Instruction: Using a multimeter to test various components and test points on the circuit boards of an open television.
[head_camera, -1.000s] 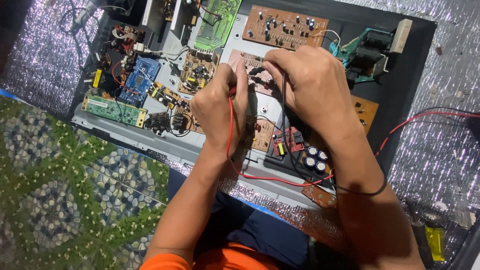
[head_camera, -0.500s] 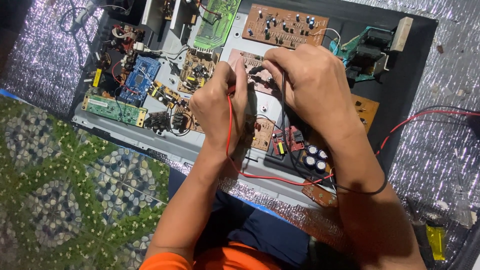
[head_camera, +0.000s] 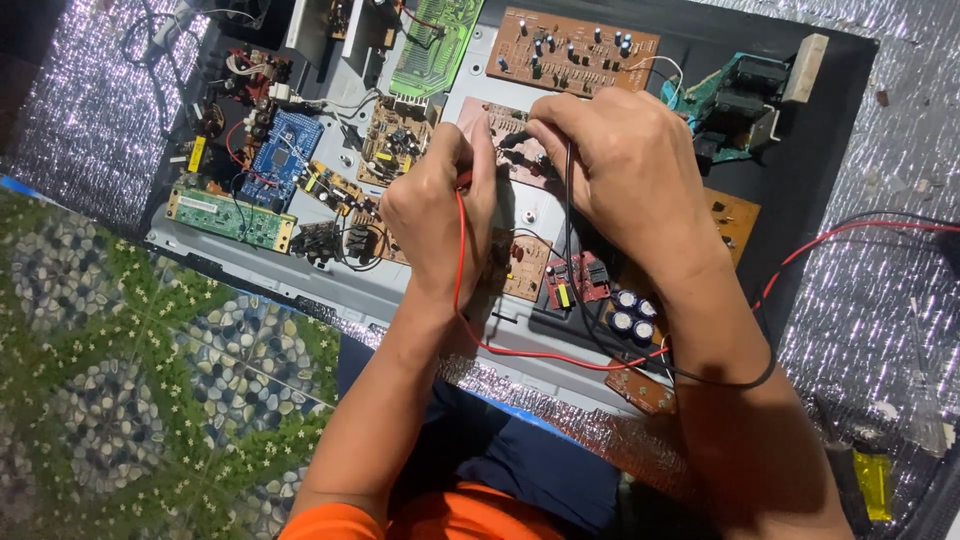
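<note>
An opened electronic chassis (head_camera: 250, 262) lies before me with several circuit boards inside. My left hand (head_camera: 440, 215) is closed on a probe with a red lead (head_camera: 520, 352) that loops down toward my lap. My right hand (head_camera: 625, 165) is closed on a probe with a black lead (head_camera: 720, 382), its tip down by a small pinkish circuit board (head_camera: 490, 118). The two hands sit side by side over the middle of the chassis, and they hide the probe tips.
A blue board (head_camera: 285, 155), a green board (head_camera: 445, 40) and a brown board (head_camera: 570, 50) lie around the hands. A teal part (head_camera: 735, 105) sits at the right. Silver foil matting (head_camera: 870, 300) lies under the chassis, with a patterned floor (head_camera: 120, 380) at the left. A yellow-handled tool (head_camera: 870, 480) lies at lower right.
</note>
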